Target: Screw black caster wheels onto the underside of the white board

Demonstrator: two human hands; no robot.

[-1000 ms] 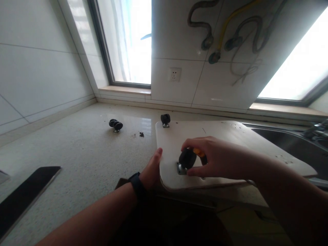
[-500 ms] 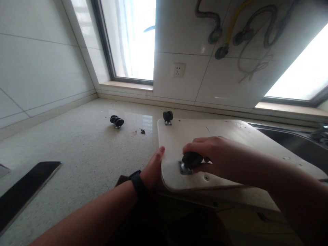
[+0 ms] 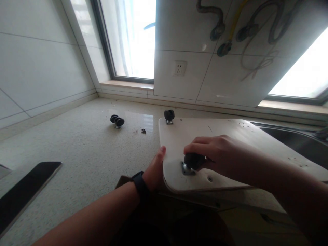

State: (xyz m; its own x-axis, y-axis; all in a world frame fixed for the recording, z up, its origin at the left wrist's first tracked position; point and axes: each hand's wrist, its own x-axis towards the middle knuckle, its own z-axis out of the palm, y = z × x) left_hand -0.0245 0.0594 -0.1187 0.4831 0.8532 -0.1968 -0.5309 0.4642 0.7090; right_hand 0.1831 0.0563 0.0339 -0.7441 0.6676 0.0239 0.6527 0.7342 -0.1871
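A white board with rounded corners lies flat on the counter. My right hand is closed around a black caster, whose metal plate rests on the board near its front left corner. My left hand, with a dark watch on the wrist, grips the board's left edge; its thumb shows at the rim and its other fingers are hidden. A second caster stands at the board's back left corner. Right of the held caster, a screw sits in or on the board.
Another caster and a small pile of screws lie on the speckled counter. A dark flat panel is at the left. A steel sink lies behind the board at right. A socket and pipes are on the tiled wall.
The board, the held caster and my right hand appear slightly farther right, partly because the view has shifted. Both hands keep their hold.
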